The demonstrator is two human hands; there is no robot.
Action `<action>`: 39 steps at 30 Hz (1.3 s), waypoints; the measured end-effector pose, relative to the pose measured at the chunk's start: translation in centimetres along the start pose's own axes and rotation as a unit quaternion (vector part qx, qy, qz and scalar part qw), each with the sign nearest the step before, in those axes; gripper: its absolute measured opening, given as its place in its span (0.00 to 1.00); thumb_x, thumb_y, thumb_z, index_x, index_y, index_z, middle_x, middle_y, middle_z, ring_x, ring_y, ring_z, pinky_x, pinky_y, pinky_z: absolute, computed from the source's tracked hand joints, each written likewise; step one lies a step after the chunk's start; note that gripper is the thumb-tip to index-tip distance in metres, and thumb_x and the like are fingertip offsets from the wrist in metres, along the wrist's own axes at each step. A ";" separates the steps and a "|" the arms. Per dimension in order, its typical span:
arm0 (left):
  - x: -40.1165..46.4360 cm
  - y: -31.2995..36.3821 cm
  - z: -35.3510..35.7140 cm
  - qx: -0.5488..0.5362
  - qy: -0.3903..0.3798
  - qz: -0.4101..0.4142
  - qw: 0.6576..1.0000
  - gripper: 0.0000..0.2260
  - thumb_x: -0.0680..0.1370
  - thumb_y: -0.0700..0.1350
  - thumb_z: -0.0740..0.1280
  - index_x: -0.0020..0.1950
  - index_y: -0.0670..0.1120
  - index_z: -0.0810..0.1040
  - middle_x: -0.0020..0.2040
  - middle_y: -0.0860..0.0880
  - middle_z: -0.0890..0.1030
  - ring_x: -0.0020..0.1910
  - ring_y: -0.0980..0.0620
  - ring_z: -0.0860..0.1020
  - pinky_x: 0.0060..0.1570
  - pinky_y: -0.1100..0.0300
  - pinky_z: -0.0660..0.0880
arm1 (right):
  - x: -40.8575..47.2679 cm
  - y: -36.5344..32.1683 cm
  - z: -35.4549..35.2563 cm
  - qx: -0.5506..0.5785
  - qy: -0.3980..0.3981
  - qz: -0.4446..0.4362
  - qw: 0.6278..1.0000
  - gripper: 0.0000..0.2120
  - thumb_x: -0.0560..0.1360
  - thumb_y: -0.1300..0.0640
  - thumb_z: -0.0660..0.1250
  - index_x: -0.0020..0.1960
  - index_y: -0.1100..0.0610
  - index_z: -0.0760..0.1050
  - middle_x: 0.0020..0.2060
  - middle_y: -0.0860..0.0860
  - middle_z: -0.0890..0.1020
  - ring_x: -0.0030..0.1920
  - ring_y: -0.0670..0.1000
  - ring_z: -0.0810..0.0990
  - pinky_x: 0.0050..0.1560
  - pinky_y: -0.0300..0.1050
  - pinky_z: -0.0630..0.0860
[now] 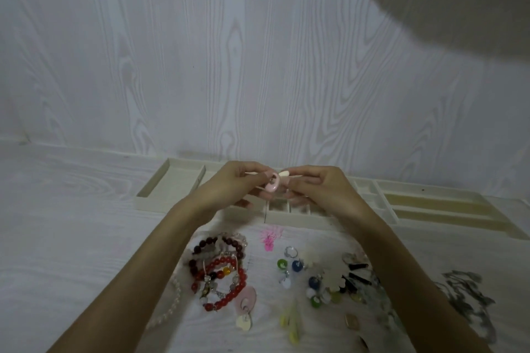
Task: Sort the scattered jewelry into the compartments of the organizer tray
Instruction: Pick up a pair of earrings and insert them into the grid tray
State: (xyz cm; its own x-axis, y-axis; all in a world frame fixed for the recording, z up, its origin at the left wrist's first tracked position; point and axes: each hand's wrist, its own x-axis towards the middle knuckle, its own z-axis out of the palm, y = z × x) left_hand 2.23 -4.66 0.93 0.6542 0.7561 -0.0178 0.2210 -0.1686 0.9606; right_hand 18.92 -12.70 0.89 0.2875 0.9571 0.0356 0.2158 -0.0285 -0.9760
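Hands [282,185] on glossy pink oval earring [272,184]

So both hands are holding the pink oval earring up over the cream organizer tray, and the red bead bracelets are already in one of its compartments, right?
Not quite. The head view shows the red bead bracelets lying loose on the white table, nearer the person than the cream organizer tray, not in a compartment. The rest holds: left hand and right hand hold the pink oval earring over the tray.
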 end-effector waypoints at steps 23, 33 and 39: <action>9.4 -4.1 1.5 0.300 0.065 0.014 0.952 0.07 0.73 0.56 0.70 0.40 0.57 0.74 0.47 0.55 0.83 0.48 0.55 0.80 0.44 0.58 0.73 | 7.9 3.9 -1.5 -0.161 0.060 0.015 0.985 0.08 0.67 0.55 0.77 0.44 0.55 0.84 0.37 0.51 0.85 0.39 0.46 0.84 0.47 0.43 0.80; 8.7 -4.1 2.1 0.389 0.091 0.019 0.916 0.10 0.69 0.59 0.73 0.47 0.59 0.84 0.52 0.51 0.81 0.57 0.52 0.73 0.43 0.61 0.67 | 7.9 4.5 -0.9 -0.279 0.030 -0.011 0.960 0.08 0.66 0.53 0.77 0.45 0.53 0.85 0.32 0.43 0.79 0.33 0.41 0.75 0.34 0.35 0.68; 8.5 -3.7 2.1 0.384 0.123 0.023 0.915 0.09 0.68 0.57 0.74 0.45 0.56 0.85 0.42 0.54 0.80 0.47 0.53 0.78 0.34 0.63 0.65 | 8.1 5.0 -0.5 -0.330 0.063 -0.039 0.941 0.07 0.67 0.51 0.76 0.43 0.52 0.85 0.30 0.44 0.77 0.32 0.42 0.72 0.31 0.37 0.67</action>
State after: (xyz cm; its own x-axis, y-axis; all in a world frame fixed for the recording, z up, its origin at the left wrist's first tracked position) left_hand 8.53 1.09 -3.40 0.5141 0.8403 0.1720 0.7020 -0.5275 0.4785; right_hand 22.81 -5.29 -3.59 0.3457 0.9234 0.1669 0.7617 -0.1723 -0.6246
